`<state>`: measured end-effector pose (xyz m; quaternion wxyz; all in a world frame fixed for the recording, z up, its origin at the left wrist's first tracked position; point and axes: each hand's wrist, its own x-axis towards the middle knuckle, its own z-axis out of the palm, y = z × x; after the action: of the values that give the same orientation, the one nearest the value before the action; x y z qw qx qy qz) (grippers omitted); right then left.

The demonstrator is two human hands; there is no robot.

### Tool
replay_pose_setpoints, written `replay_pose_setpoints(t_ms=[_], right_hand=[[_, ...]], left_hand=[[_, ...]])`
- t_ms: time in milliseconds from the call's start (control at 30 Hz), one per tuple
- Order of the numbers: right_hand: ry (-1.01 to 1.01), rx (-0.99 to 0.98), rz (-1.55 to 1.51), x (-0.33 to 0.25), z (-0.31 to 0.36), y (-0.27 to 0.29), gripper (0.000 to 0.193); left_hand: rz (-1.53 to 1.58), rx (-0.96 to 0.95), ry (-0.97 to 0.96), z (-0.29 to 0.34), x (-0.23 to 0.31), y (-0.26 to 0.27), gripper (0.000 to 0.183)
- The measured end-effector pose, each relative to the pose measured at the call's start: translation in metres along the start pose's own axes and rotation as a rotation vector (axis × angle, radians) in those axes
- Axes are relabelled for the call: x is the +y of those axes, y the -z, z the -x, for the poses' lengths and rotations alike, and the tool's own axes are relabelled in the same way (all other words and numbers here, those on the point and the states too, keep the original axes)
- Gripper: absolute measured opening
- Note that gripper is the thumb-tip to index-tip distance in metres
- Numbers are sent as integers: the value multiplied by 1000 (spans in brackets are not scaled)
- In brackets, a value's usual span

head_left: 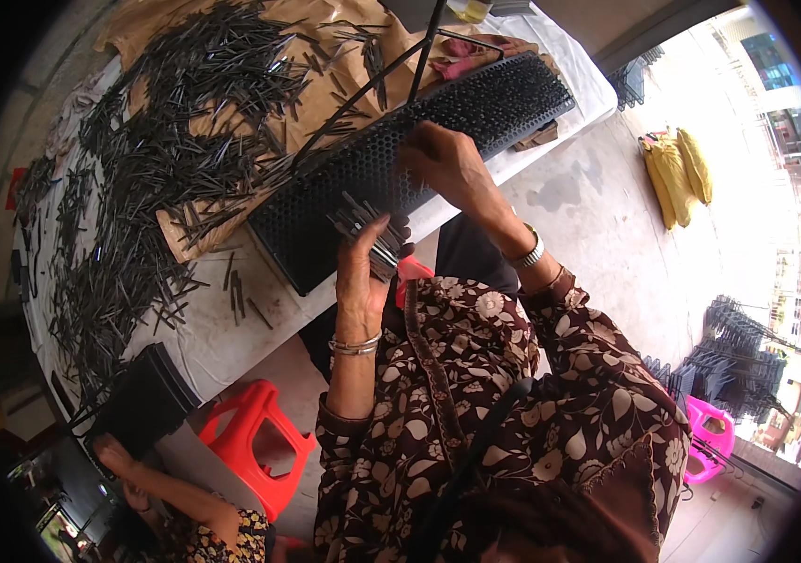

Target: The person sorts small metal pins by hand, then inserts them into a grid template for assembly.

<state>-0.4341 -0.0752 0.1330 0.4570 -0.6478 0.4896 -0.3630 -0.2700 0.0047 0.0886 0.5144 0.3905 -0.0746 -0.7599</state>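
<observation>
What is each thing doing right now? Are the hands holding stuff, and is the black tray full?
Left hand: shut on a bundle of black pins.
Right hand: fingers pressed on the perforated black tray.
Perforated black tray: flat on the table, tilted across its edge; how full, cannot tell.
Loose black pins: scattered in heaps.
Red stool: upright, unoccupied.

A white-covered work table [218, 342] is standing on a grey concrete floor [607, 235], with a red plastic stool [255, 441] sitting beside it. Yellow filled sacks [677, 169] are lying in bright daylight, and a pink plastic stool [710, 436] is standing near stacked dark racks [733, 361].
</observation>
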Motion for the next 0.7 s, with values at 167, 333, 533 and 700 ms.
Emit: replay_pose_setpoints(t_ms=[167, 333, 533, 700], right_hand=[[391, 430, 337, 24, -31, -13, 8], [447, 395, 472, 45, -38, -22, 10], [408, 308, 591, 35, -35, -22, 15], [369, 171, 707, 40, -32, -17, 17]], left_hand=[[80, -28, 21, -2, -5, -4, 17], [0, -24, 18, 2, 0, -9, 19], [-24, -23, -30, 4, 3, -14, 17], [-114, 45, -58, 7, 4, -21, 15]])
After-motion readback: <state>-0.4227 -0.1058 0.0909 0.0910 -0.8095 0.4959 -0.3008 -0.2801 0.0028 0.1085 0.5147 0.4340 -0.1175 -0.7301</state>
